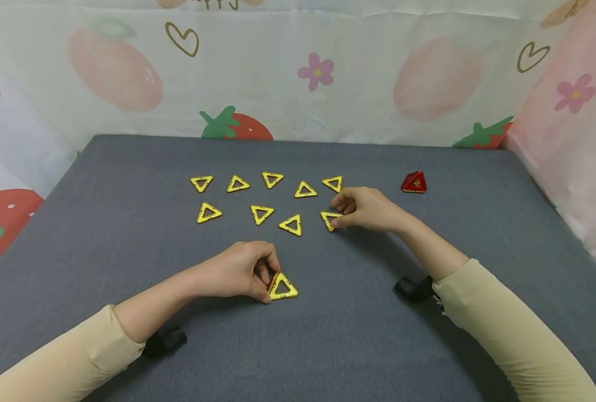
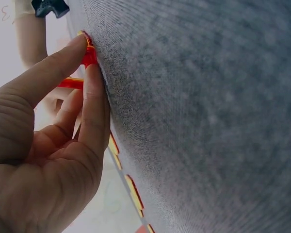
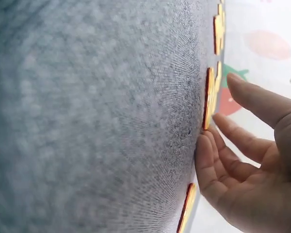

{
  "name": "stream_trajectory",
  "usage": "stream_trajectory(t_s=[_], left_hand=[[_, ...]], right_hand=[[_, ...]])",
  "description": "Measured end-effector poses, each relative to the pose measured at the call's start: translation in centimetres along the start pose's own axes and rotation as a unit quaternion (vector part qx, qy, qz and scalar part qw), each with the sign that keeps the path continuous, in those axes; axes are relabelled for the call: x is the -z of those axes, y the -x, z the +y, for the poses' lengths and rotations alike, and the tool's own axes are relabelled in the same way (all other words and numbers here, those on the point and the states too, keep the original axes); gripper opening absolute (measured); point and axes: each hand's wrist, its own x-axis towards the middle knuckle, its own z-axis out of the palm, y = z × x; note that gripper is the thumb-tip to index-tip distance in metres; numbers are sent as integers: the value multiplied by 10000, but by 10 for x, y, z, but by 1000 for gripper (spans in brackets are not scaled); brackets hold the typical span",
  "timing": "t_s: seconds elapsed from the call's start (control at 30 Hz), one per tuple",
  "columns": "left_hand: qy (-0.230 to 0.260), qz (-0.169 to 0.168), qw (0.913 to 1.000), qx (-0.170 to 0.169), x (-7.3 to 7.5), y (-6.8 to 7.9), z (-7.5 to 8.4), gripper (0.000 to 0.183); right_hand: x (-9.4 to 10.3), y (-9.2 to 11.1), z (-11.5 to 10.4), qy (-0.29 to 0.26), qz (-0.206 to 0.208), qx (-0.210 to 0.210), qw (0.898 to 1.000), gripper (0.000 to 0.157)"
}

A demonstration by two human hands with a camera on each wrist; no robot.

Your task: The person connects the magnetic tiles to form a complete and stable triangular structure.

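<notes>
My left hand (image 1: pixel 239 271) pinches yellow triangular magnetic tiles (image 1: pixel 284 296) with red sides just above the cloth; one yellow face shows, and a second tile stands steeply against it, partly behind the fingers. In the left wrist view the thumb and a finger hold the tiles' red edge (image 2: pixel 89 57). At the front row's right end, my right hand (image 1: pixel 370 209) reaches over another yellow triangle tile (image 1: pixel 326 219), which its fingers partly cover. The right wrist view has that hand's thumb (image 3: pixel 254 99) spread apart from its fingers, close to a flat tile (image 3: pixel 209 97).
Several more yellow triangle tiles (image 1: pixel 291 225) lie flat in two loose rows on the grey cloth (image 1: pixel 328 346). A red pyramid (image 1: pixel 414 182) made of such tiles stands at the back right. A printed curtain (image 1: pixel 358 33) hangs behind the table.
</notes>
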Motion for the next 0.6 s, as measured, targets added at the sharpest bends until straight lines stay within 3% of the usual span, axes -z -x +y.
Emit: stream_trajectory(t_s=[0.6], left_hand=[[-31, -3, 10000, 47, 1, 0, 1, 37]], right_hand=[[-8, -1, -4, 332, 120, 246, 9991, 47]])
